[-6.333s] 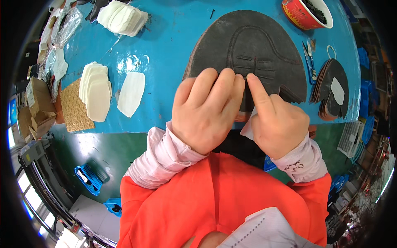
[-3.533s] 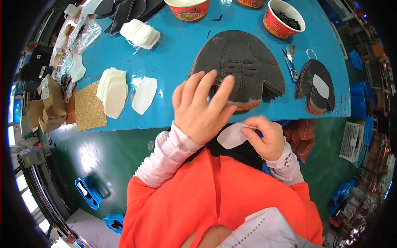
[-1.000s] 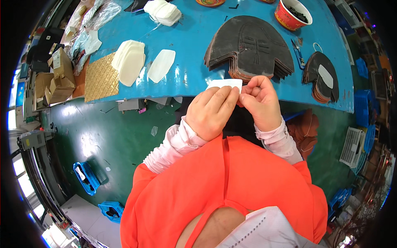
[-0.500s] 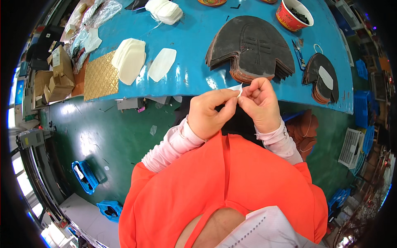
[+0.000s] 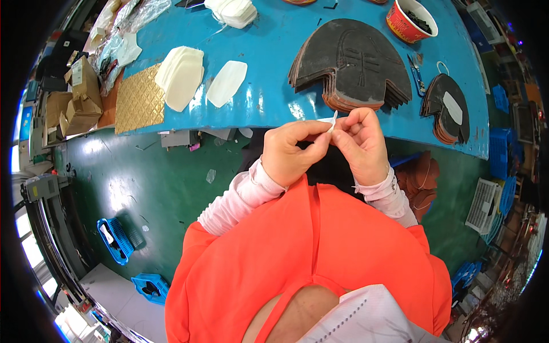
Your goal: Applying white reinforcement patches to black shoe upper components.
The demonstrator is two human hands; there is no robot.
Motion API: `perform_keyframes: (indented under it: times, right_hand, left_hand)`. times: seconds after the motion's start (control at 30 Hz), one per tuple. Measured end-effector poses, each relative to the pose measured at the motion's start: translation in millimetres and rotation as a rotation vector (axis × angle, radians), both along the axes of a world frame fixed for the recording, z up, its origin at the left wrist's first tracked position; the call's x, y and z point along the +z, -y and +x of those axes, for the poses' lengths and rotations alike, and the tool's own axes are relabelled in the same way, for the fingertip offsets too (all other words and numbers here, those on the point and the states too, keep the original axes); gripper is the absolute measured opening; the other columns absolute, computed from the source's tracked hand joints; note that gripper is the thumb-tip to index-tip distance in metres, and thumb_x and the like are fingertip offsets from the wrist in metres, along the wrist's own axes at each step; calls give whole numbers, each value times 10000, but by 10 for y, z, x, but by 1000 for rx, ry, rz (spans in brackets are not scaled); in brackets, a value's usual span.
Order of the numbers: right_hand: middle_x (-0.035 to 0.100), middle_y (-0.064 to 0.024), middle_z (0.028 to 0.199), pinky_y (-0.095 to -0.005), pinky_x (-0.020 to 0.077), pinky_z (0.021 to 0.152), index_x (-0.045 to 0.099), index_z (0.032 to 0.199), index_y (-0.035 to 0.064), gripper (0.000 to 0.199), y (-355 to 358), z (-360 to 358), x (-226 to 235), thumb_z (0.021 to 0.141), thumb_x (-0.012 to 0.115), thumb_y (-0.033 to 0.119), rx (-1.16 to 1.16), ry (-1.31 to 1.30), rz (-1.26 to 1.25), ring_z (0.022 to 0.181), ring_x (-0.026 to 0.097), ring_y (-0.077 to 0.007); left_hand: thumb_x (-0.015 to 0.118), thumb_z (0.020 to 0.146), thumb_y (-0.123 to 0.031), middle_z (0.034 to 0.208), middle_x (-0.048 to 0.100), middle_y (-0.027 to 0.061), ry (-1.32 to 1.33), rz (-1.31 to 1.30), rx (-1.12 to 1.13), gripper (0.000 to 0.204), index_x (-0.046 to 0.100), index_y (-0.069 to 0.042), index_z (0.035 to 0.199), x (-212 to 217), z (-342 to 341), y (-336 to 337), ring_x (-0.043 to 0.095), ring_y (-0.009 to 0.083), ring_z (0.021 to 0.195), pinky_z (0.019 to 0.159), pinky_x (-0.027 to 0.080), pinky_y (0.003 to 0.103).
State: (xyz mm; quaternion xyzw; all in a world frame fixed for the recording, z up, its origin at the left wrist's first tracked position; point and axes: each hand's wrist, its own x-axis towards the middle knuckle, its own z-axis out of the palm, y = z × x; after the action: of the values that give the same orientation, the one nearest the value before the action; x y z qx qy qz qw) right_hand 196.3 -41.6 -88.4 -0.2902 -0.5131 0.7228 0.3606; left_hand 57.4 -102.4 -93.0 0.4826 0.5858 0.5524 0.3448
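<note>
**Both hands pinch a small white piece at the table's near edge**

The person stands close to the blue table, hands drawn together in front of the chest. Left hand and right hand meet fingertip to fingertip, both clamped on a small white piece that shows only as a thin sliver between the fingers; can't tell its full shape, most of it is hidden by the grip. The piece sits just at the near edge of the table, right below the big stack of dark shoe-upper pieces.

That dark stack lies far-centre on the table, fanned out, w/ stitch lines on the top piece. To its right, a smaller dark stack carrying a white patch on top. Between the two stacks, small scissors. Far right, a red cup w/ dark bits inside.

Left of centre: a single white insole-shaped piece, then a pile of cream-coloured pieces just beside it, then a tan quilted sheet. Further left, cardboard boxes. Far side of the table, another pile of white pieces.

Below the table edge the floor is green; two blue baskets stand on it near left. The person wears an orange top over pale pink sleeves
</note>
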Motion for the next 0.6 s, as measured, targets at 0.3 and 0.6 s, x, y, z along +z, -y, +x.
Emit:
perform_keyframes:
  times: [0.3,0.6]
  right_hand:
    - [500,-68,880,-229,440,746,339,954,39,202,35,-13,-47,855,498,-37,-10,13,81,821,506,-94]
    - [469,-52,836,-246,438,711,342,969,29,228,6,-25,21,808,454,-86,-10,-4,43,761,478,-98]
  left_hand:
    - [548,846,-16,796,656,78,373,-125,-58,135,646,58,902,-37,-30,1,602,106,720,673,479,216]
    - [560,864,-62,835,648,87,576,-112,-97,150,629,57,925,15,-2,-35,599,110,749,692,479,220]
